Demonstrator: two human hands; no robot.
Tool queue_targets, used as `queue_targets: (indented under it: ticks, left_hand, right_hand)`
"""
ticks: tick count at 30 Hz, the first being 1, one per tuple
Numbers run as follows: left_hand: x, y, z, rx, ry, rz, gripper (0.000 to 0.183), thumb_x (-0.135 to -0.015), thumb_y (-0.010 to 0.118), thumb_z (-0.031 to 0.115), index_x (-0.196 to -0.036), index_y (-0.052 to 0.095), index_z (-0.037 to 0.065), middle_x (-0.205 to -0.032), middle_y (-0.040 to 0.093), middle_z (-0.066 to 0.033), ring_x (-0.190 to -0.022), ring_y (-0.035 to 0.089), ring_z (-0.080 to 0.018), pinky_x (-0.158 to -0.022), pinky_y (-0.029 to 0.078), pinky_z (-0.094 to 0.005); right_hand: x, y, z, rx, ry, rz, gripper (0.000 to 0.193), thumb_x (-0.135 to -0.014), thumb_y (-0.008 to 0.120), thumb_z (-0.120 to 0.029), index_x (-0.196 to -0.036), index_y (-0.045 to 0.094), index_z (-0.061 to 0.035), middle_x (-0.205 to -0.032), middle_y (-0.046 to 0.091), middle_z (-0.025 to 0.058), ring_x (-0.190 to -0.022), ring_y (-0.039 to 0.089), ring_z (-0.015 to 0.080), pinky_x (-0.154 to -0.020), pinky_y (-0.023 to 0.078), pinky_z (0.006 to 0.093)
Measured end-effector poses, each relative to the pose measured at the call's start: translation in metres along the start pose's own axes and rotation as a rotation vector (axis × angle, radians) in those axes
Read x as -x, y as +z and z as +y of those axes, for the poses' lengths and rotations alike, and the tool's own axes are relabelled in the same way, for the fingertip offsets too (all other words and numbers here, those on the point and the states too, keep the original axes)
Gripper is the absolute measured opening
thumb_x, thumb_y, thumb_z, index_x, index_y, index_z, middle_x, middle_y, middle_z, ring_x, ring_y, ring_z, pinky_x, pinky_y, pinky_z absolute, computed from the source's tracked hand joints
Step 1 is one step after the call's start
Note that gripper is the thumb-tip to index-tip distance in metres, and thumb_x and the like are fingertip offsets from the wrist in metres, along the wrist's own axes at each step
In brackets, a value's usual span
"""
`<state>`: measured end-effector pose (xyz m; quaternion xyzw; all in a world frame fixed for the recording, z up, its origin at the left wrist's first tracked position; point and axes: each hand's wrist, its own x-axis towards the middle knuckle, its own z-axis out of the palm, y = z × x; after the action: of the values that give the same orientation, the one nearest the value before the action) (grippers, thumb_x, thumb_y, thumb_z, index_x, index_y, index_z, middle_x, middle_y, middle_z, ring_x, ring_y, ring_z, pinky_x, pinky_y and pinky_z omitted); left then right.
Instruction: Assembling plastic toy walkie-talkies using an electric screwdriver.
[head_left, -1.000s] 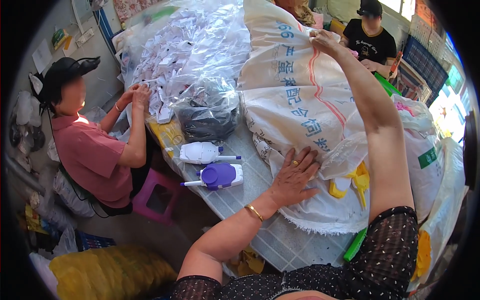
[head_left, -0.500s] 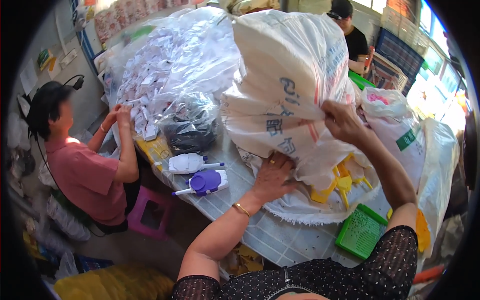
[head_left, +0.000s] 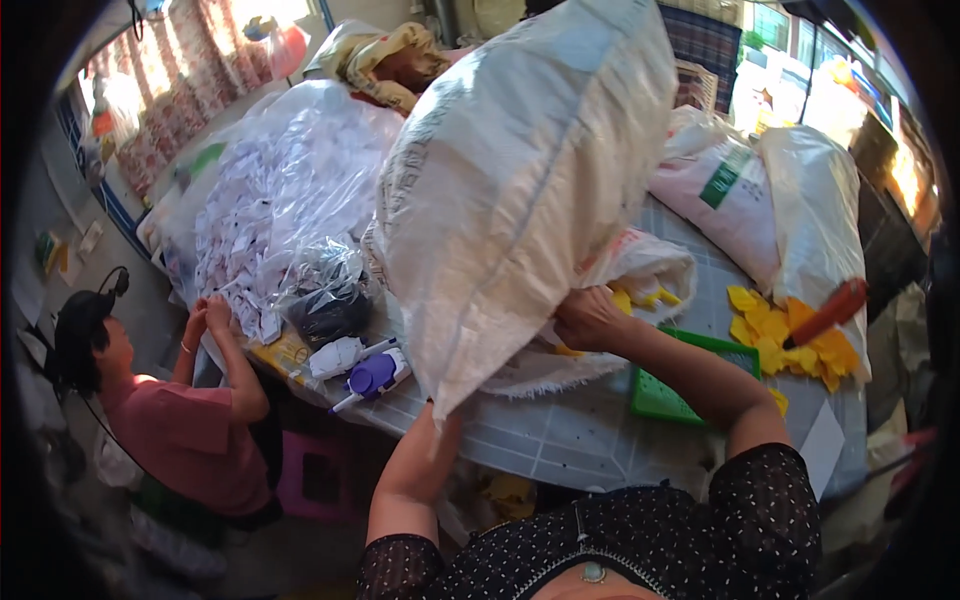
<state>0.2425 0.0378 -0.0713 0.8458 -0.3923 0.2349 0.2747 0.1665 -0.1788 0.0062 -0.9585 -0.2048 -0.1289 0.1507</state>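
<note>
One grey tiled counter (head_left: 560,445) spreads beneath a big white sack (head_left: 520,200), tilted over its middle, with a green basket (head_left: 660,392) lying to the right. The right hand (head_left: 592,318) has its grip clenched on the sack's lower edge; the left hand is hidden behind its bottom corner, grip impossible to tell. Yellow pieces (head_left: 772,345) lie just right of the basket.

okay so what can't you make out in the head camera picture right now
All in the head view:
Left hand: hidden behind the big white sack.
Right hand: its fingertips are turned away or covered, so its grip is unclear.
The sack's upper end: cut off by the top edge.
Dark contents of the clear bag: obscured by shiny plastic.
</note>
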Motion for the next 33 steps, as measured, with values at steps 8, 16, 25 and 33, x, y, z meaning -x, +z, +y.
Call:
queue_targets:
  ticks: [8, 16, 25, 33]
  left_hand:
    - [0.039, -0.073, 0.079, 0.252, -0.082, 0.055, 0.051, -0.092, 0.071, 0.027, -0.135, 0.061, 0.003, -0.132, 0.064, -0.0192, -0.118, 0.061, -0.0367, -0.106, 0.046, -0.0469]
    - [0.043, -0.139, 0.142, 0.514, -0.330, 0.661, 0.030, -0.101, 0.064, 0.013, -0.125, 0.061, -0.005, -0.116, 0.066, -0.0164, -0.103, 0.060, -0.0219, -0.090, 0.049, -0.0366]
    - [0.030, -0.150, 0.155, 0.422, -0.244, 0.597, 0.027, -0.107, 0.056, 0.017, -0.120, 0.064, -0.005, -0.105, 0.067, -0.0092, -0.095, 0.061, -0.0177, -0.086, 0.049, -0.0318]
    - [-0.042, -0.181, 0.161, 0.458, -0.281, 0.779, 0.035, -0.107, 0.054, 0.023, -0.123, 0.062, -0.006, -0.123, 0.059, -0.0145, -0.102, 0.058, -0.0229, -0.096, 0.044, -0.0326]
  right_hand:
    - [0.019, 0.022, 0.008, -0.029, 0.091, 0.066, 0.040, -0.077, 0.063, -0.012, -0.116, 0.071, -0.0140, -0.106, 0.070, 0.0190, -0.085, 0.070, 0.0433, -0.076, 0.054, 0.0533]
    - [0.033, -0.058, 0.027, -0.198, 0.012, -0.083, 0.030, -0.082, 0.066, -0.016, -0.111, 0.076, -0.0156, -0.087, 0.074, 0.0128, -0.078, 0.072, 0.0351, -0.070, 0.056, 0.0462]
    - [-0.073, -0.278, 0.071, 0.559, -0.300, 0.414, 0.079, -0.077, 0.085, -0.042, -0.145, 0.052, -0.0198, -0.153, 0.047, 0.0148, -0.146, 0.039, 0.0367, -0.111, 0.036, 0.0561]
    - [-0.129, -0.307, 0.041, 0.501, -0.437, 0.062, 0.049, -0.081, 0.082, -0.033, -0.116, 0.055, -0.0107, -0.112, 0.065, 0.0159, -0.109, 0.062, 0.0405, -0.092, 0.047, 0.0503]
